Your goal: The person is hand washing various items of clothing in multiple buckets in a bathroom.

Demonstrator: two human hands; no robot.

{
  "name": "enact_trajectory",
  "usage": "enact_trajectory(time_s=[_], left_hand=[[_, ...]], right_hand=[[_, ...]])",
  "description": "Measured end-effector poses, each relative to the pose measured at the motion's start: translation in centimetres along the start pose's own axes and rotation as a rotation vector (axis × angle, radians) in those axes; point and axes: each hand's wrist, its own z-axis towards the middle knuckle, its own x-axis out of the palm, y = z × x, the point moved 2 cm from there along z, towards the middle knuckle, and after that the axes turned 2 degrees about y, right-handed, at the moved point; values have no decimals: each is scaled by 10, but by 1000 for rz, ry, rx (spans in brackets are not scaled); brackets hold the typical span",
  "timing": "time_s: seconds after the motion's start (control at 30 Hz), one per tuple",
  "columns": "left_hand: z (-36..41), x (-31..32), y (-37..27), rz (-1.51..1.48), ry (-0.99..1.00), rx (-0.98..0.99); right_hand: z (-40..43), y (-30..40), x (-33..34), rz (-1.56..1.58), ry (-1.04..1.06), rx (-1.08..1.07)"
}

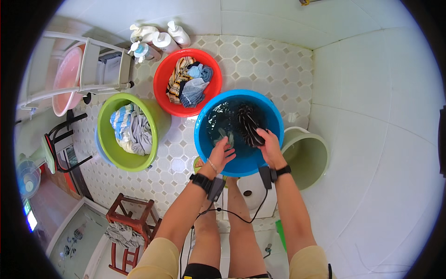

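A blue plastic basin [279, 117] holds dark-looking water in front of me. My right hand [270, 144] grips a black cloth with light stripes [249, 123], which hangs into the water at the basin's right side. Over the left part of the same basin is my left hand [221, 155], its fingers apart and nothing held in it. Just beyond those fingers a pale greenish item [223, 136] lies in the water; what it is, I cannot tell.
Clothes lie in a red basin [217, 75] and in a green bucket [151, 153]. A pale green bucket [306, 157] stands at the right by the wall. Pump bottles [165, 42], a white rack [85, 66] and a wooden stool [130, 219] are around. A cable joins both wrist devices.
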Motion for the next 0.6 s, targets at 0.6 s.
enact_trajectory(time_s=[0.6], left_hand=[[18,54,4,-30,191,-207]], right_hand=[[-120,56,19,523,101,-97]])
